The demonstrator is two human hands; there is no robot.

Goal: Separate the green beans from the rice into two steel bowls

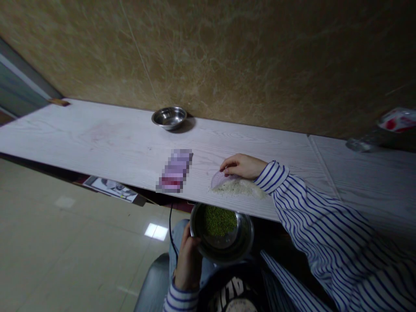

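Close to the body, above the lap, closed round the left side of a steel bowl [245, 249] with the left hand [188, 262], thumb lapped over the rim. Inside, gathered toward the counter side, green mung beans [220, 221]. Held just in front of the counter [130, 143] edge, open side up, slightly tilted.

Beyond that edge, reaching in from the right, bent at the knuckles and lowered to a lilac plastic disc [216, 178] with the right hand [243, 167]. Perhaps touching the disc with the fingers [229, 163], but impossible to tell from here how far apart, or whether pinching. Under and just left of the fingertips, this disc. On its near side and to the right, white rice [238, 187], spread in a low heap with its long axis roughly along the counter edge, running toward the right wrist. Much nearer to the right hand than to the left.

To the left of the disc, apart from it, a lilac rectangular item [177, 169], blurred out. Farther back, near the wall [208, 56], a smaller steel bowl [169, 126], upright. Far right, beside the wall, a clear plastic bottle [360, 145].
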